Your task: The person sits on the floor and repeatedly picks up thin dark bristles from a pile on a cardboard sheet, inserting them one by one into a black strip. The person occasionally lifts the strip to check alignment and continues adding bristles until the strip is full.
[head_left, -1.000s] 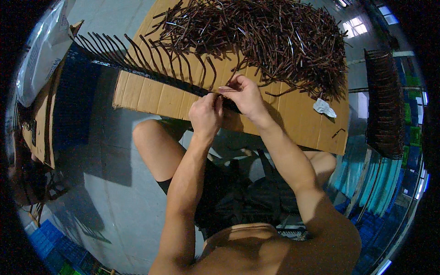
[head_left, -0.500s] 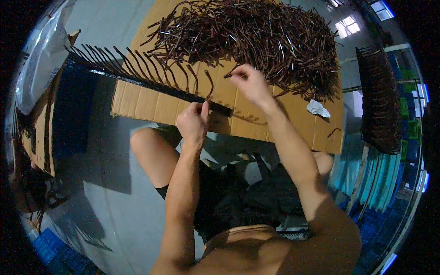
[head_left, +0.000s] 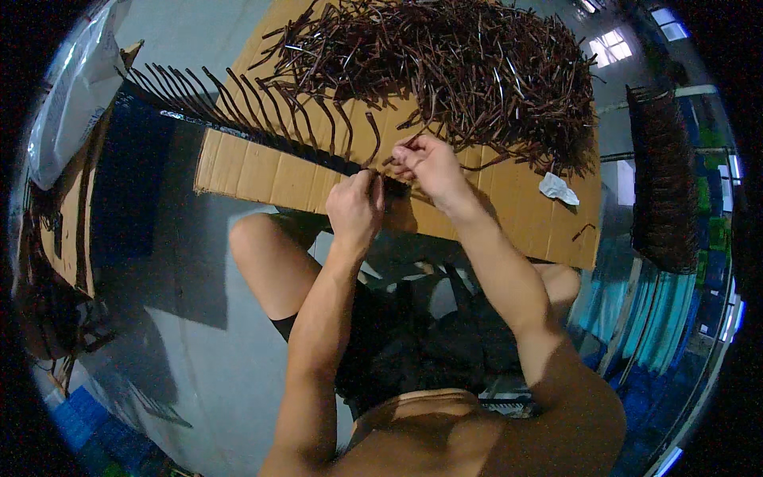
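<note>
A long dark bar (head_left: 318, 154) slants across the cardboard, with a row of thin curved brown pieces that look like eyeglass temples (head_left: 266, 107) standing up along it. My left hand (head_left: 355, 208) is closed on the bar near its right end, thumb and fingers pressed together at the top. Just right of it, my right hand (head_left: 431, 172) pinches a loose eyeglass temple (head_left: 389, 161), its end close to the bar. Behind both hands lies a large tangled pile of similar brown temples (head_left: 445, 67).
Flattened cardboard (head_left: 238, 168) covers the work surface. On its right lie a crumpled white tissue (head_left: 559, 189) and one stray brown piece (head_left: 584, 231). A filled rack (head_left: 666, 179) hangs at the right. A cardboard box with a plastic bag (head_left: 71, 103) stands at the left.
My right hand has come down and closer to the bar's end with a temple in its fingers. My left hand has shifted slightly right along the bar.
</note>
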`<act>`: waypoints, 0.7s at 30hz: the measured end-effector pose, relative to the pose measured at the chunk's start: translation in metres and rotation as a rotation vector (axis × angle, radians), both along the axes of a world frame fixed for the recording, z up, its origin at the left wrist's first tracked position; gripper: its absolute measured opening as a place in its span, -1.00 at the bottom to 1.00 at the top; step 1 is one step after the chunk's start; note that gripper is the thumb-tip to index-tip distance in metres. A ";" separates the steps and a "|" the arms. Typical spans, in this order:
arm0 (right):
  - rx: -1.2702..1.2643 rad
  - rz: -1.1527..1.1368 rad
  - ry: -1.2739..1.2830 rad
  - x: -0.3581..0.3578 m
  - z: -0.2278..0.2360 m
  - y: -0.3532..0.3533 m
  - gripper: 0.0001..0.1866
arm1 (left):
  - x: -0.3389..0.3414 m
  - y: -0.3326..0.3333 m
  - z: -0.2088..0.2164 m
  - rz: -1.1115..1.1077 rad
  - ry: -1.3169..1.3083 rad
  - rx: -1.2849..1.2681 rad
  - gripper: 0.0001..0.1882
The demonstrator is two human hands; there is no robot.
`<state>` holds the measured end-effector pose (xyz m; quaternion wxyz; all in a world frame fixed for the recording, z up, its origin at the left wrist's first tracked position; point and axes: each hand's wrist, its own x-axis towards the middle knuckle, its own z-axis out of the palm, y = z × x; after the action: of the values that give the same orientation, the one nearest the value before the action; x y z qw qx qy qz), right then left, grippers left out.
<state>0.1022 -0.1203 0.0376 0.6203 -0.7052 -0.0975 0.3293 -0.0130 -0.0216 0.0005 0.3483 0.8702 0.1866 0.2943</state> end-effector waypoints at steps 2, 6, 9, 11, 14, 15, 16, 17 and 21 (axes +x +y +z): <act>0.065 -0.005 -0.225 -0.016 -0.008 0.001 -0.93 | 0.000 -0.001 0.002 -0.008 0.061 0.020 -0.87; 0.068 -0.062 -0.278 -0.026 -0.007 -0.002 -0.91 | 0.001 0.000 -0.001 0.000 0.034 0.021 -0.86; 0.064 0.000 -0.389 -0.030 -0.003 -0.001 -0.86 | 0.000 0.001 0.000 0.002 0.115 -0.005 -0.86; -0.139 0.035 -0.605 -0.035 0.009 -0.002 -0.84 | 0.000 0.001 0.000 -0.009 0.101 -0.011 -0.88; -0.279 0.055 -0.779 -0.040 0.020 0.001 -0.81 | 0.001 0.000 0.000 -0.017 0.051 -0.021 -0.86; -0.299 0.054 -0.816 -0.039 0.023 0.002 -0.80 | 0.002 0.000 0.001 -0.019 0.026 -0.025 -0.83; -0.254 0.036 -0.758 -0.038 0.024 0.003 -0.81 | 0.003 0.000 0.002 -0.015 0.036 -0.014 -0.82; -0.236 0.045 -0.759 -0.038 0.023 0.002 -0.81 | 0.002 -0.001 0.003 -0.010 0.046 -0.003 -0.82; -0.269 0.184 -0.833 -0.034 0.019 0.000 -0.82 | 0.002 0.000 -0.002 0.001 0.060 0.014 -0.84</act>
<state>0.0687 -0.1204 0.0569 0.3988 -0.8405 -0.3578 0.0809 -0.0109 -0.0215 -0.0016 0.3365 0.8808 0.1955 0.2696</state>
